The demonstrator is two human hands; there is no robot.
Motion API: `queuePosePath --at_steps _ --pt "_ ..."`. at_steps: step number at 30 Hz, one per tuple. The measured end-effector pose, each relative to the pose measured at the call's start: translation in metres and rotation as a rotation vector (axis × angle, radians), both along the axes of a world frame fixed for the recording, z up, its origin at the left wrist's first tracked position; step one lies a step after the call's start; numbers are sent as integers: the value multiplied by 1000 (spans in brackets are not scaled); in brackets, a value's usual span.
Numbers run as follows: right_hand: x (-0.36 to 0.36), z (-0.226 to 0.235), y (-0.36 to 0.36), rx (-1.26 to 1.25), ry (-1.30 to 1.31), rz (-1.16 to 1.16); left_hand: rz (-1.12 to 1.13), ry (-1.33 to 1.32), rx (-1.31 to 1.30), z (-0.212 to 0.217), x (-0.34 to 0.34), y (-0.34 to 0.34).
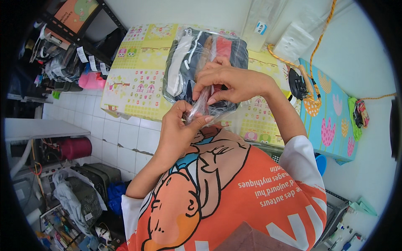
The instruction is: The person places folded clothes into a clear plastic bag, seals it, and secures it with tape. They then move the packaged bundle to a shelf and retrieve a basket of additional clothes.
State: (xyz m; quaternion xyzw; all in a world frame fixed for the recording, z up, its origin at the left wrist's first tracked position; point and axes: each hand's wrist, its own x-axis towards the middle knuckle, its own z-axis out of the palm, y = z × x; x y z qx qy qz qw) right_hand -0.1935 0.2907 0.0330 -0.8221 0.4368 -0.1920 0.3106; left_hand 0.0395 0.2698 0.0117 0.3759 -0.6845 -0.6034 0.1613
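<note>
A clear plastic bag (196, 113) of folded garments lies on the patterned tablecloth (140, 62) in front of me. Through the film show a white piece (180, 58), a coral-red one (223, 47) and dark cloth around them. My left hand (179, 130) pinches the gathered film at the near end of the bag between thumb and fingers. Above and to the right, my right hand (233, 83) arches over the bag with fingers curled onto the same bunched film. Its palm side is partly hidden.
Right of the table, an iron (298, 85) with an orange cord stands beside a blue tulip-print cover (328, 113). Clear plastic bags (291, 39) lean against the back wall. A black rack (100, 46) rises at the far left; crates (86, 194) crowd the floor at lower left.
</note>
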Motion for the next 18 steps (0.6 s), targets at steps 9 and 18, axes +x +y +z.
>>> queuePosePath --at_steps 9,18 --pt "4 -5 -5 28 6 4 63 202 364 -1 9 -6" --pt "3 -7 -4 91 -14 4 95 358 359 6 20 3"
